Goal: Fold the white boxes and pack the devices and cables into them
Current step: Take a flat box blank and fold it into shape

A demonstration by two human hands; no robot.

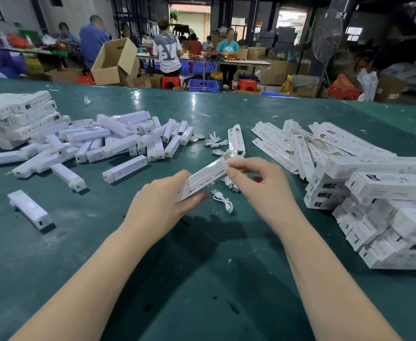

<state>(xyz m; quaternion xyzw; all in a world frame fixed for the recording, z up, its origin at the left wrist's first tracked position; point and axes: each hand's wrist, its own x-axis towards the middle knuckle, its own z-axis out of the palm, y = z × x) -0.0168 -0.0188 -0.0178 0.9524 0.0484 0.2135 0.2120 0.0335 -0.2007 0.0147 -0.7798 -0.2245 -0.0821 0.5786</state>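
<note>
**Closing the far end of a folded lamp box**

Nearest the lens: two bare forearms over the green table [202,279]. Left to right:

- Loose white devices [118,143], heaped at left, one lone device [31,209] nearer.
- Left hand [160,205], curled round the near end of the white box [203,179], raised off the table and angled up-right.
- Right hand [256,179], pinching the flap at the box's far end between thumb and forefinger.
- Coiled cable [223,199] lying just beyond the hands; more cables [214,141] farther back.
- Flat blanks [307,141] and packed boxes [386,207], stacked at right.

For a clean fold, likely best: steady near end, crease along the score, tuck square; contents not visible.
</note>
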